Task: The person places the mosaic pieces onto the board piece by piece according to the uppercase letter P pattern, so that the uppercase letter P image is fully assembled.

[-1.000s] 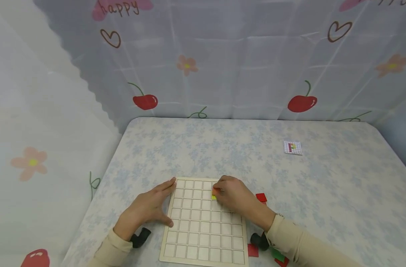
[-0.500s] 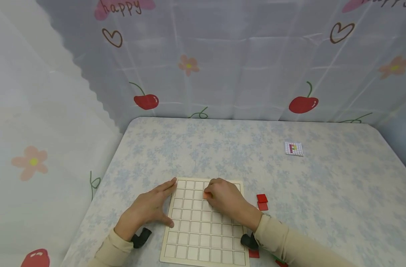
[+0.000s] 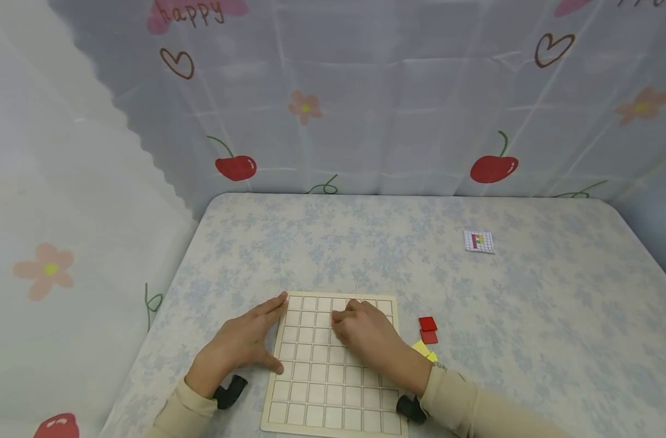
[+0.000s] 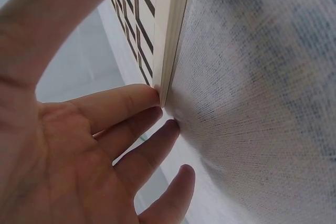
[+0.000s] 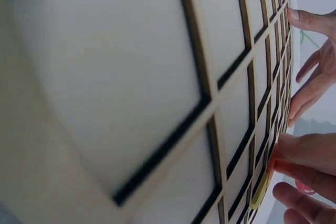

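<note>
A pale wooden grid board lies on the table. The left hand lies along its left edge, thumb and fingers spread; in the left wrist view fingertips touch the board's edge. Over the board's upper middle, the right hand pinches a small orange tile between thumb and finger, at the grid's surface. Beside it in the right wrist view, a yellow tile sits on the grid; the hand hides it in the head view.
Two red tiles and yellow tiles lie right of the board, partly beside the right sleeve. A small card with a coloured grid pattern lies farther back on the right. Black devices show at both wrists.
The right hand has shifted left across the board with the orange tile. The yellow tiles right of the board have come into sight. The left hand has stayed at the board's edge.
</note>
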`<state>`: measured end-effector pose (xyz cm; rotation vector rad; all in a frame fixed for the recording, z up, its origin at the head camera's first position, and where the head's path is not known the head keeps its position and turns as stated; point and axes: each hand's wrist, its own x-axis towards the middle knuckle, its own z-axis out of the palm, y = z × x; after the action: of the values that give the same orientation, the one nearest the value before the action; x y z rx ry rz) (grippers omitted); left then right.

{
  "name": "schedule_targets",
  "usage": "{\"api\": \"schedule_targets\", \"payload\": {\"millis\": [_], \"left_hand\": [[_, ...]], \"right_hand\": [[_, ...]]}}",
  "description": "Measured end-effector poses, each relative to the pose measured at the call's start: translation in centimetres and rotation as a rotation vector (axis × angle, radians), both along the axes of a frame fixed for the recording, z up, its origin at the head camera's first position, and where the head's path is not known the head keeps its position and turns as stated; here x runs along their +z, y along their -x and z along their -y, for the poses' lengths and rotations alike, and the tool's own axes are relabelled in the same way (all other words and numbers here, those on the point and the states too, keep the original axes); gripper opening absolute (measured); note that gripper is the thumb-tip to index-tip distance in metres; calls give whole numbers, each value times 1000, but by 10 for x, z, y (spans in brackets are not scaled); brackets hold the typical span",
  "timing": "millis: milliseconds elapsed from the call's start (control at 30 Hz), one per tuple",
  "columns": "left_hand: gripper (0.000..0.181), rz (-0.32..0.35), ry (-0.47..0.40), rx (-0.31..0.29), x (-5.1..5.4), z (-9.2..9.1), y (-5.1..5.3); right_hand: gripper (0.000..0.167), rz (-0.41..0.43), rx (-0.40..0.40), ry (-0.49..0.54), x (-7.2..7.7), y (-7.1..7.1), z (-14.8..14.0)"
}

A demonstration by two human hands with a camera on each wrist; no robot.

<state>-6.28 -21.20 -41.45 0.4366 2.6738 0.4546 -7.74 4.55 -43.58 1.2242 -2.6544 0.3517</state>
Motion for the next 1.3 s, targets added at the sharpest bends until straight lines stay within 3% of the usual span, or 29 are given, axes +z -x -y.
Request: {"api": "schedule_targets", "payload": {"millis": [100, 267, 400, 600, 700, 867, 1000, 1133, 1300], "left_hand": [[118, -3, -1, -2, 0, 0, 0], [119, -13, -7, -4, 0, 0, 0], [119, -17, -15, -10, 1, 0, 0], [119, -13, -18, -9, 3, 0, 0], [119, -11, -12, -5, 4, 0, 0], [119, -19, -1, -4, 3, 0, 0], [120, -11, -2, 1, 1, 0, 0], [120, -2, -6, 3, -1, 1, 0], [120, -4, -6, 3, -1, 0, 0]], "right_hand": [[7, 15, 28, -14, 2, -6, -3], [11, 137, 21, 30, 8, -21, -15], [15, 176, -45, 105, 11, -33, -33], [22, 164, -152, 193, 5, -47, -69], [24, 214, -276, 196, 7, -50, -85], [23, 348, -494, 191, 16, -42, -106], [26, 343, -602, 153, 15, -29, -117], [32, 349, -658, 95, 11, -19, -120], [23, 389, -655, 103, 7, -14, -119]]}}
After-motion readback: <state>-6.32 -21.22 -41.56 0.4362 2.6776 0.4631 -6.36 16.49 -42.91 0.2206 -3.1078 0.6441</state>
